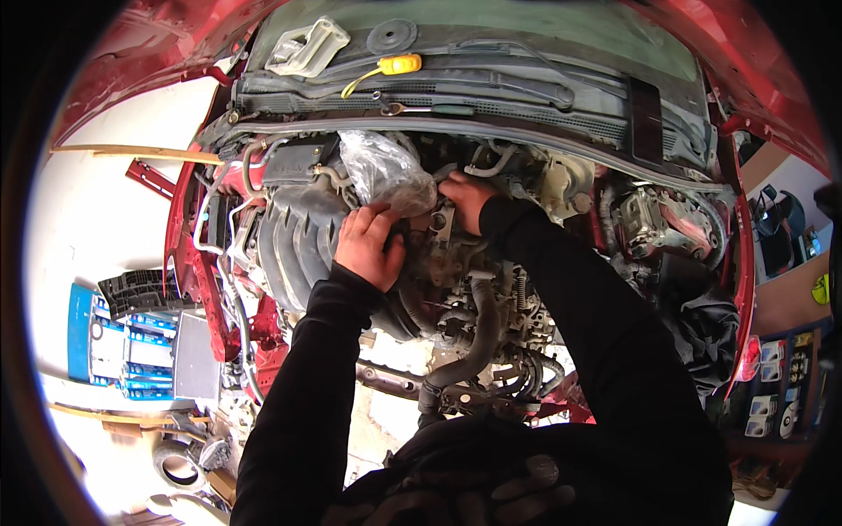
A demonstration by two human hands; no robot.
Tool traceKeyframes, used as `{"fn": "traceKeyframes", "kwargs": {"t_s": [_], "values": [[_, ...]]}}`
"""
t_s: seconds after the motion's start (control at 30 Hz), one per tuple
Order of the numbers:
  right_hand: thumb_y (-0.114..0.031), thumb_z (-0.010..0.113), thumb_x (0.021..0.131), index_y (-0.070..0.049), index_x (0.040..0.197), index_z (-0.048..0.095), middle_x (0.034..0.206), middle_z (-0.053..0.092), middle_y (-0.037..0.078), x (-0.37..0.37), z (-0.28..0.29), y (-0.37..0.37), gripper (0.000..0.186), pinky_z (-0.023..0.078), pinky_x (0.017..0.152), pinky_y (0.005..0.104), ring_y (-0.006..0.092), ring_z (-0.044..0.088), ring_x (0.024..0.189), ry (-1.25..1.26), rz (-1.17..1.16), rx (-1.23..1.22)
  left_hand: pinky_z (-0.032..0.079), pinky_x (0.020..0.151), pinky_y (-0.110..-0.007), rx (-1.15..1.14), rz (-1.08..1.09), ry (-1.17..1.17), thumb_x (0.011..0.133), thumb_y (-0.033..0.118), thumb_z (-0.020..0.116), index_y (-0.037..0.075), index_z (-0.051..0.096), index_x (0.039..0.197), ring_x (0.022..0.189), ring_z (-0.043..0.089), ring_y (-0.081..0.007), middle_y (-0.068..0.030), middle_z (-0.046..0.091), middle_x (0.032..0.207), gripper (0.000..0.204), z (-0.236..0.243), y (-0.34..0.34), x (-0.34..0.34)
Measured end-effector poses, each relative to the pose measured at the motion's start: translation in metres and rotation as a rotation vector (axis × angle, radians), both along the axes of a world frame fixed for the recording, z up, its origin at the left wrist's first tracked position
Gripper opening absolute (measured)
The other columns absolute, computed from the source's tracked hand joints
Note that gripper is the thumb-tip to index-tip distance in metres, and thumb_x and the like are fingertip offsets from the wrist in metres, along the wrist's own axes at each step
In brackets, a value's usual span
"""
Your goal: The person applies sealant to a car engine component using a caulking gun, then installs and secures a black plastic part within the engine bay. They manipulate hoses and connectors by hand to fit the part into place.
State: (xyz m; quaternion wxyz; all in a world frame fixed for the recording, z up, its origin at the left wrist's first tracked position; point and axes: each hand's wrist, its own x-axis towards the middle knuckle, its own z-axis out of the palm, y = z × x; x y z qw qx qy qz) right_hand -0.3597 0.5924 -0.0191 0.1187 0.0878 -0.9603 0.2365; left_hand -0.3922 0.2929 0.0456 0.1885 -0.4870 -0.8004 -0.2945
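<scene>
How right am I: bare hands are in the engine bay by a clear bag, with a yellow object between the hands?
Wrong place: the head view shows the yellow object beyond the left hand and right hand, near the windshield. The rest holds.

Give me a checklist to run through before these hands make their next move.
1. Left hand in plain sight: ok, its back shows beside the lower edge of the clear plastic.
2. Right hand fingertips visible: not ok, they are partly hidden among the engine parts.
3. Firm hold on a part: cannot tell for either hand.
4. Work area free of loose covering: not ok, the crumpled clear plastic sits right by both hands.
5. Ratchet out of the hands' way: ok, it lies beyond them near the windshield base.
6. Black sleeves off the fingers: ok, both cuffs end around the wrists.
</scene>
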Motion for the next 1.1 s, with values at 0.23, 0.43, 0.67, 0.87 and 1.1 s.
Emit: {"fn": "traceKeyframes", "kwargs": {"t_s": [0.23, 0.43, 0.67, 0.87, 1.1], "values": [[-0.003, 0.063, 0.098, -0.007, 0.124, 0.065, 0.119, 0.073, 0.026, -0.016, 0.033, 0.006, 0.027, 0.056, 0.095, 0.055, 0.0494, 0.068, 0.117, 0.037, -0.093, -0.195, 0.049, 0.118, -0.054, -0.006, 0.035, -0.033, 0.089, 0.012, 0.076, 0.007, 0.065, 0.145, 0.138, 0.059, -0.0477, -0.0215, 0.055, 0.16, 0.058, 0.001, 0.0, 0.0], [-0.015, 0.071, 0.094, -0.006, 0.127, 0.067, 0.121, 0.073, 0.025, 0.014, 0.023, 0.0, 0.034, 0.056, 0.097, 0.0543, 0.0491, 0.068, 0.118, 0.117, -0.226, -0.218, 0.049, 0.121, -0.053, -0.072, 0.053, -0.107, 0.088, 0.009, 0.077, 0.009, 0.056, 0.158, 0.145, 0.056, -0.0494, -0.0231, 0.049, 0.169, 0.073, 0.005, 0.004, 0.004], [-0.026, 0.077, 0.095, -0.003, 0.117, 0.073, 0.112, 0.075, 0.022, 0.026, 0.018, -0.01, 0.032, 0.058, 0.089, 0.0501, 0.045, 0.071, 0.107, 0.38, -0.244, -0.321, 0.051, 0.117, -0.052, 0.065, -0.032, -0.061, 0.087, 0.009, 0.076, 0.005, 0.056, 0.154, 0.136, 0.061, -0.0462, -0.023, 0.062, 0.151, 0.07, 0.0, 0.004, 0.0], [-0.032, 0.077, 0.102, -0.001, 0.114, 0.074, 0.097, 0.076, 0.021, 0.028, 0.039, -0.025, 0.034, 0.057, 0.079, 0.0431, 0.0334, 0.074, 0.088, 0.241, -0.208, -0.652, 0.054, 0.109, -0.051, 0.164, 0.064, -0.029, 0.085, 0.006, 0.077, 0.004, 0.055, 0.155, 0.125, 0.064, -0.0463, -0.0252, 0.065, 0.138, 0.074, -0.004, 0.001, 0.006], [-0.033, 0.074, 0.108, -0.003, 0.113, 0.078, 0.095, 0.072, 0.006, 0.065, 0.011, -0.005, 0.03, 0.054, 0.072, 0.0373, 0.0188, 0.067, 0.08, 0.073, -0.152, -0.548, 0.055, 0.103, -0.053, 0.051, 0.046, -0.099, 0.087, 0.012, 0.076, 0.004, 0.054, 0.154, 0.114, 0.067, -0.0459, -0.0232, 0.071, 0.121, 0.071, -0.004, 0.001, -0.002]]}}
